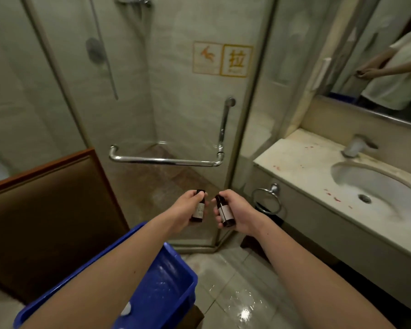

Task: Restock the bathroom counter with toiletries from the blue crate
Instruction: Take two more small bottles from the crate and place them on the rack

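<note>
My left hand (185,210) grips a small dark bottle (198,208) with a pale label, held upright. My right hand (235,211) grips a second small dark bottle (224,212), tilted a little to the left. Both hands are out in front of me at the middle of the view, close together, in front of the shower door. The blue crate (166,288) is below my left forearm at the lower left; a small pale item lies inside it. The bathroom counter (301,162) with its basin (375,186) is to the right of my hands.
A glass shower door with a chrome handle bar (166,160) is straight ahead. A brown padded chair back (50,210) stands at the left. A tap (356,146) sits behind the basin, a towel ring (267,200) hangs on the counter's front. The floor tiles look wet.
</note>
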Demonstrator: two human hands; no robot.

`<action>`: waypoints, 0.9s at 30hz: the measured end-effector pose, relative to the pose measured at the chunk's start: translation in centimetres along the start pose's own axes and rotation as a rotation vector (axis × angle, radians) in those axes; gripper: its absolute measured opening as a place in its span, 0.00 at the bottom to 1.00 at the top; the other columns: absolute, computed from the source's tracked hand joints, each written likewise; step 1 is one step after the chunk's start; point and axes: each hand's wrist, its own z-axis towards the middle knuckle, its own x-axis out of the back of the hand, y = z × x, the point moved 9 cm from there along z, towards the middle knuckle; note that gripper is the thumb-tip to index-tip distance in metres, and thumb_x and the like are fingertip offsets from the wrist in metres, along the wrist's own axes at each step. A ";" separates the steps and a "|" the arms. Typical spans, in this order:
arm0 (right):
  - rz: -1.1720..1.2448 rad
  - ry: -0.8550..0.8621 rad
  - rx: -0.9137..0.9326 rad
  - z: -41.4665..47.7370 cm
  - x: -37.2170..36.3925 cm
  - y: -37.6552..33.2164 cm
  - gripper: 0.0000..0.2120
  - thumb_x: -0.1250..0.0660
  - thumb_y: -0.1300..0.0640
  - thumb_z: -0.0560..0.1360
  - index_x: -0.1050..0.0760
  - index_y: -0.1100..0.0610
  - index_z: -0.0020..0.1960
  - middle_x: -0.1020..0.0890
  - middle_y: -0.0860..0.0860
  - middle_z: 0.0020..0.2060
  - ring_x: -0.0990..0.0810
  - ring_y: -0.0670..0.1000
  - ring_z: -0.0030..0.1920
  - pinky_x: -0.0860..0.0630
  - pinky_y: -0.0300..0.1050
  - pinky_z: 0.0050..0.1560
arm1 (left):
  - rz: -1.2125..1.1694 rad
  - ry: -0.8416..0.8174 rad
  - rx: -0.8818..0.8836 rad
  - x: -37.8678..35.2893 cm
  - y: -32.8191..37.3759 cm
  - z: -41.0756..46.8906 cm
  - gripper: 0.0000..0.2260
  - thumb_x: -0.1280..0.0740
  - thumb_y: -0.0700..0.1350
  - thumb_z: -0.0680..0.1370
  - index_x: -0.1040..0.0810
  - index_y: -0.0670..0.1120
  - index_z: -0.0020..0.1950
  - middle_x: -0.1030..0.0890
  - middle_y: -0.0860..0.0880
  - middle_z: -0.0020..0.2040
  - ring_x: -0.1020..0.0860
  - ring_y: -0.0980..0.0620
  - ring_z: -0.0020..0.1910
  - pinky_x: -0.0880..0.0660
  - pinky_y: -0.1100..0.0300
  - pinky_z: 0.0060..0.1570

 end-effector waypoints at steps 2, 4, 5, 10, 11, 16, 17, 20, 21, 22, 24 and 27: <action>0.033 0.040 0.032 -0.8 3.2 -1.0 0.12 0.43 0.52 0.82 0.27 0.59 0.48 0.24 0.54 0.33 0.26 0.51 0.28 0.25 0.44 0.32 | 0.012 -0.040 -0.014 -3.4 1.4 0.4 0.08 0.43 0.48 0.84 0.27 0.48 0.57 0.22 0.47 0.47 0.22 0.50 0.45 0.26 0.57 0.39; 0.036 0.056 0.086 -2.1 6.4 -2.0 0.10 0.42 0.55 0.82 0.27 0.59 0.49 0.22 0.55 0.35 0.23 0.51 0.31 0.23 0.47 0.38 | 0.005 -0.082 -0.009 -7.0 2.3 0.7 0.07 0.43 0.48 0.84 0.28 0.48 0.58 0.22 0.48 0.44 0.23 0.52 0.41 0.26 0.60 0.31; 0.034 0.055 0.117 -2.8 7.9 -2.6 0.08 0.41 0.56 0.82 0.28 0.60 0.49 0.21 0.55 0.37 0.21 0.52 0.33 0.23 0.49 0.41 | -0.008 -0.100 0.004 -8.8 2.7 1.0 0.07 0.43 0.48 0.84 0.28 0.48 0.58 0.23 0.48 0.43 0.23 0.52 0.39 0.26 0.61 0.29; -0.118 0.157 0.245 -6.7 17.1 -5.3 0.05 0.35 0.57 0.80 0.28 0.58 0.48 0.18 0.58 0.44 0.16 0.60 0.49 0.20 0.56 0.50 | -0.087 -0.173 0.080 -18.4 3.3 2.3 0.08 0.43 0.49 0.84 0.28 0.48 0.53 0.24 0.47 0.39 0.23 0.52 0.32 0.27 0.56 0.40; -0.149 0.184 0.256 -7.4 18.9 -5.7 0.05 0.33 0.56 0.79 0.27 0.58 0.49 0.17 0.60 0.47 0.17 0.61 0.52 0.21 0.59 0.54 | -0.076 -0.183 0.080 -20.3 3.5 2.4 0.08 0.43 0.49 0.84 0.28 0.47 0.52 0.24 0.47 0.38 0.25 0.52 0.32 0.27 0.56 0.40; -0.302 0.285 0.283 -11.5 26.5 -7.5 0.10 0.30 0.57 0.77 0.23 0.61 0.56 0.16 0.57 0.53 0.16 0.53 0.48 0.18 0.47 0.47 | 0.057 -0.280 -0.009 -28.9 4.8 2.7 0.10 0.44 0.49 0.84 0.29 0.45 0.49 0.26 0.48 0.38 0.27 0.53 0.32 0.26 0.58 0.34; -0.330 0.297 0.289 -12.3 27.9 -7.9 0.11 0.29 0.57 0.76 0.23 0.61 0.56 0.16 0.57 0.52 0.16 0.52 0.48 0.18 0.45 0.46 | 0.081 -0.301 -0.034 -30.5 5.1 2.9 0.10 0.44 0.50 0.84 0.30 0.44 0.51 0.26 0.48 0.38 0.27 0.53 0.31 0.26 0.59 0.33; -0.386 0.324 0.312 -14.7 32.0 -9.0 0.07 0.28 0.59 0.75 0.21 0.58 0.53 0.17 0.53 0.46 0.17 0.49 0.44 0.19 0.42 0.42 | 0.151 -0.338 -0.095 -34.9 6.0 3.0 0.10 0.42 0.50 0.83 0.30 0.44 0.57 0.24 0.47 0.42 0.24 0.52 0.33 0.26 0.58 0.34; -0.411 0.338 0.319 -15.4 33.4 -9.4 0.06 0.28 0.60 0.74 0.21 0.57 0.51 0.17 0.53 0.45 0.17 0.49 0.44 0.18 0.44 0.43 | 0.181 -0.340 -0.117 -36.3 6.3 3.0 0.10 0.42 0.49 0.83 0.29 0.44 0.58 0.24 0.47 0.44 0.22 0.51 0.37 0.26 0.58 0.35; -0.431 0.352 0.329 -16.2 34.8 -9.8 0.05 0.27 0.60 0.73 0.21 0.56 0.49 0.17 0.52 0.44 0.17 0.49 0.46 0.17 0.47 0.47 | 0.214 -0.344 -0.146 -37.7 6.8 2.8 0.11 0.41 0.49 0.83 0.28 0.44 0.60 0.23 0.46 0.46 0.21 0.50 0.41 0.25 0.58 0.37; -0.473 0.386 0.344 -17.9 37.4 -10.6 0.05 0.27 0.60 0.73 0.21 0.55 0.47 0.17 0.51 0.44 0.18 0.51 0.48 0.18 0.51 0.54 | 0.261 -0.369 -0.217 -40.5 7.7 2.6 0.11 0.38 0.48 0.82 0.26 0.44 0.59 0.22 0.46 0.48 0.21 0.49 0.47 0.23 0.53 0.43; -0.550 0.449 0.364 -20.6 40.8 -11.7 0.04 0.27 0.60 0.73 0.20 0.56 0.47 0.17 0.52 0.44 0.18 0.50 0.48 0.19 0.50 0.55 | 0.350 -0.392 -0.335 -44.1 9.4 2.2 0.10 0.35 0.48 0.80 0.23 0.44 0.58 0.20 0.48 0.49 0.21 0.51 0.48 0.22 0.51 0.52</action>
